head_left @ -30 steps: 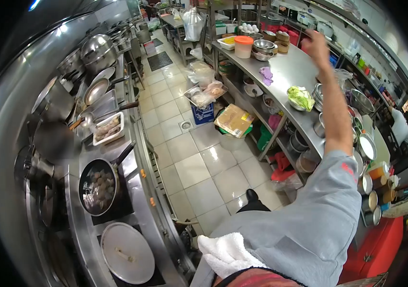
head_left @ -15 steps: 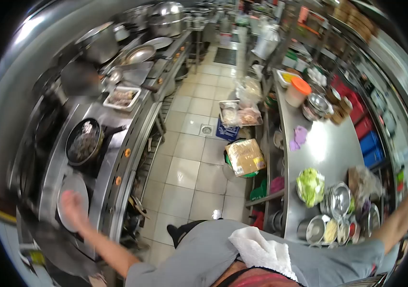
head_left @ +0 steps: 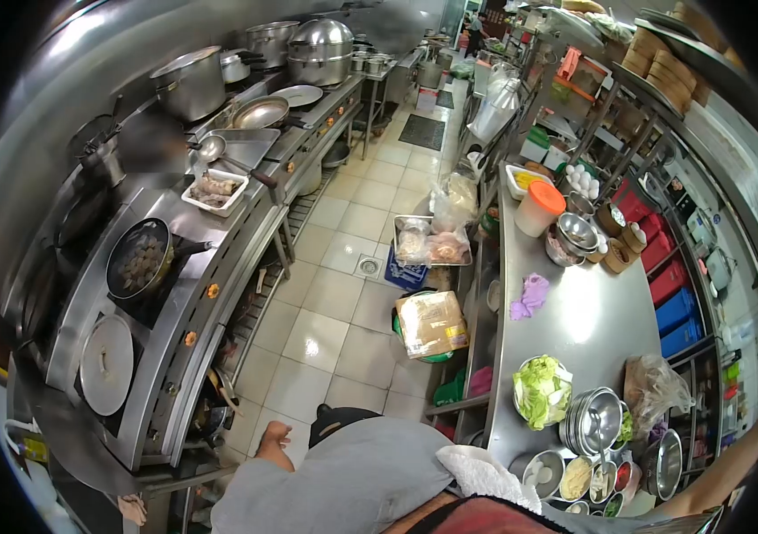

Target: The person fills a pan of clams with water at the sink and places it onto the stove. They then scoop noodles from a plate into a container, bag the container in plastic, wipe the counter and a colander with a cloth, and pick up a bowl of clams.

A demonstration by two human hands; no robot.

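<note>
My left hand (head_left: pixel 275 437) hangs low beside my grey sleeve, above the floor tiles. Its fingers are loosely bent and apart, and nothing shows in them. My right forearm (head_left: pixel 735 467) reaches out to the right edge, and the hand is out of view. Left of my left hand, a round metal lid (head_left: pixel 106 365) lies on the stove. Behind the lid, a black pan (head_left: pixel 140 259) holds round brown pieces in liquid. On the steel counter nearest my right arm are a bowl of lettuce (head_left: pixel 542 392), stacked metal bowls (head_left: pixel 594 420) and small containers of cut ingredients (head_left: pixel 576 478).
A cardboard box (head_left: pixel 432 324) and a tray of bagged food (head_left: pixel 432 240) stand along the aisle beside the counter. A white tray of meat (head_left: pixel 215 192) is on the stove. A skin-coloured shape (head_left: pixel 133 509) shows at the lower left. Far back is a person (head_left: pixel 476 33).
The view has swung right, then steadied. My left hand came into view over the lid, then moved down beside my body. My right hand has left the view at the right edge.
</note>
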